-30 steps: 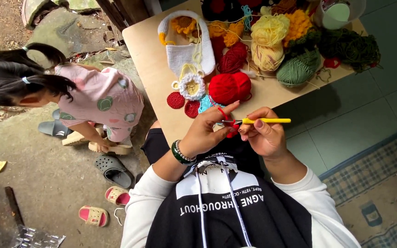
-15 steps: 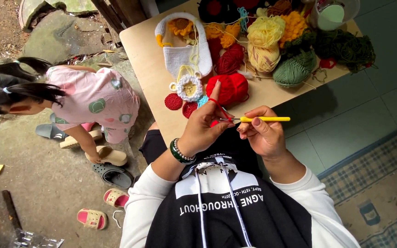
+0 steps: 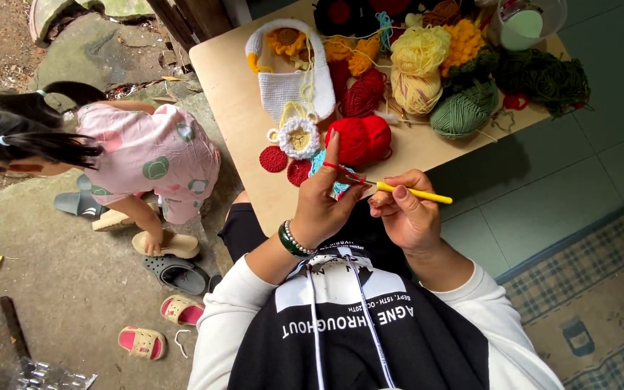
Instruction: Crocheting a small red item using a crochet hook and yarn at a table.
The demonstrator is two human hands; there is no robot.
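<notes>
My right hand grips a crochet hook with a yellow handle, its metal tip pointing left toward my other hand. My left hand pinches a small red crochet piece at the hook's tip, with red yarn looped over its raised index finger. The strand runs up to a red yarn ball on the wooden table just beyond my hands. A dark bracelet and a bead bracelet sit on my left wrist.
The table carries a white crocheted bag, red crocheted discs, yellow, green and dark yarn balls and a clear cup. A child in pink bends over sandals on the concrete at left. Patterned rug lies at right.
The child has bent lower and shifted toward the sandals. My left index finger has lifted with the red yarn; both hands stay on hook and piece.
</notes>
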